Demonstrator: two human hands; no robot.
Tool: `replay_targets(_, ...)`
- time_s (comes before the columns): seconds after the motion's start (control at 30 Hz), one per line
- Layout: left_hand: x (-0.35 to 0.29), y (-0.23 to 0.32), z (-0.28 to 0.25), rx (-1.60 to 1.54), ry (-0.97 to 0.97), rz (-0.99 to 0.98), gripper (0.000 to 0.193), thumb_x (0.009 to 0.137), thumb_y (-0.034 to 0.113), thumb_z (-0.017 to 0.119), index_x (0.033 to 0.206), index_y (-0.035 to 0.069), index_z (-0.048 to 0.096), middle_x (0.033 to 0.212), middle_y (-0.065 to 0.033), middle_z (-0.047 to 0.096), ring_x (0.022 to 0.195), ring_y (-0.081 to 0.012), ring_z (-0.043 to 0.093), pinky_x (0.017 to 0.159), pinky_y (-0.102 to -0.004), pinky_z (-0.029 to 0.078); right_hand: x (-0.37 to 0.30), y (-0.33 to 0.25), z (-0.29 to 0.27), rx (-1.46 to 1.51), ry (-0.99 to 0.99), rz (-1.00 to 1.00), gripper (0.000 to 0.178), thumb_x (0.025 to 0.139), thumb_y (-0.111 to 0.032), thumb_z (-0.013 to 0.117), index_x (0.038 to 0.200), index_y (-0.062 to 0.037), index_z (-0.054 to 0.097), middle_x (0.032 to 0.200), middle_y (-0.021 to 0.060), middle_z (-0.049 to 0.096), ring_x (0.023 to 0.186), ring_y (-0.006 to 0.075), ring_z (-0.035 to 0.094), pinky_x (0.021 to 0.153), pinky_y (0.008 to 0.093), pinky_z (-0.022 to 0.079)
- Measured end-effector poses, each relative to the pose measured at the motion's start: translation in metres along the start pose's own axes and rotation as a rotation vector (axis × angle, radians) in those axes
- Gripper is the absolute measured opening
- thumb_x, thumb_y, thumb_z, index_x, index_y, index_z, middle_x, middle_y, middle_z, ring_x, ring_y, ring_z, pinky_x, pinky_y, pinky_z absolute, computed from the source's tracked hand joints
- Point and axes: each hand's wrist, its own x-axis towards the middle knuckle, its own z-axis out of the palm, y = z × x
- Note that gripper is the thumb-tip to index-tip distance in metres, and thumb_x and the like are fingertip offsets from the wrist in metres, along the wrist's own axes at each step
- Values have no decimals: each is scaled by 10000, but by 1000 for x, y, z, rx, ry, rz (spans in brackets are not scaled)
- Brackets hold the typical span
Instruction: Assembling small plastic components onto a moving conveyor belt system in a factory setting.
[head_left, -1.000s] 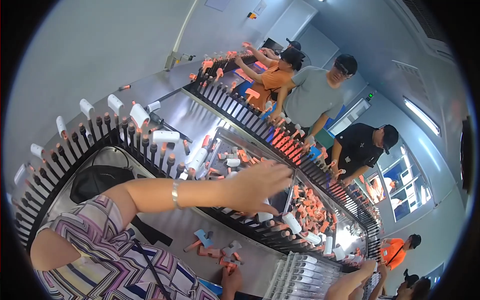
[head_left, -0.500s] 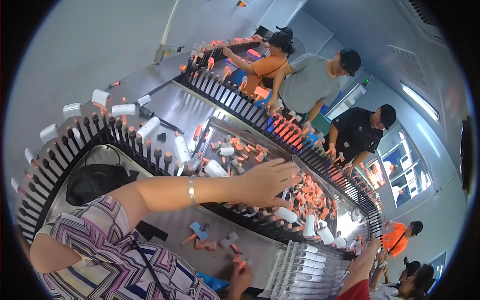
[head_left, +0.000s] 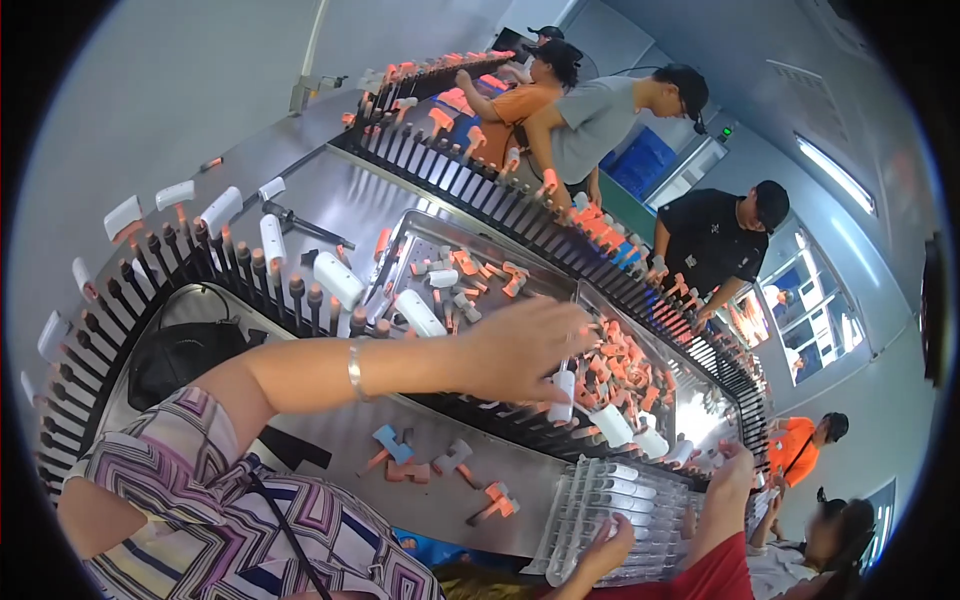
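My left hand (head_left: 525, 345), with a silver bracelet at the wrist, reaches rightward over a metal tray heaped with small orange plastic pieces (head_left: 625, 380). Its fingers are stretched out, slightly blurred, and I see nothing held in them. Just below the thumb is a white rounded plastic piece (head_left: 563, 396); whether they touch is unclear. Other white pieces (head_left: 420, 312) stand along a line of black posts (head_left: 240, 262). My right hand is not in view. At lower right, a co-worker in red sleeves has one hand (head_left: 606, 548) over clear plastic trays (head_left: 625, 490) and another (head_left: 733, 475) farther right.
A few orange, blue and grey pieces (head_left: 400, 455) lie on the metal table before me. Several people work across the line of posts (head_left: 460, 205). A black bag (head_left: 185, 350) sits inside the line's curve at left. A dark rod-shaped tool (head_left: 310, 228) lies on the table.
My view has shifted a little; my left hand stays over the tray, fingers outstretched. A hand at the lower edge has left an orange piece on the table, and a co-worker's hand is now over the clear trays.
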Motion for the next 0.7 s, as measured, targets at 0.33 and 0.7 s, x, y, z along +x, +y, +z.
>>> replay_targets(0.33,-34,-8,14,168,-488,-79,755,862,593,568,1368,43,458,1497,-148,351,1364,-335,336,1096,-467,289,66,39,16,-363,-593,-251,449,610,-74,794,1022,-86,616,1073,119,598,1010,347,562,886,431,471)
replay_targets(0.7,-5,4,68,-63,-496,-151,576,847,552,590,1116,43,565,1188,-170,594,1074,-316,589,922,-463,422,43,69,37,-369,-459,-250,381,644,-121,737,992,-116,581,948,129,581,944,307,562,805,395,477)
